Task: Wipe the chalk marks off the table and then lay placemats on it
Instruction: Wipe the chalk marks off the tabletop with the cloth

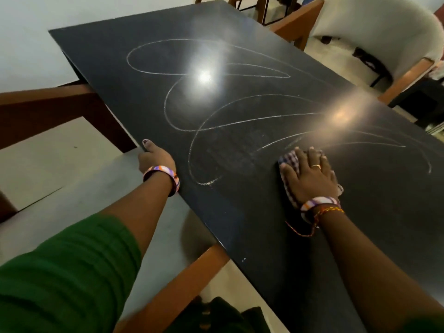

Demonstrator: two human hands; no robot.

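Pressing checked cloth [289, 162] flat w/ R hand [310, 176]; L hand [153, 157] grips table [240, 212] edge; chalk loops [216, 111] white.

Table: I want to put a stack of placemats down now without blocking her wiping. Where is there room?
The table's far end, beyond the chalk marks, is free. Another free strip lies nearest her, behind the right hand pressing the cloth.
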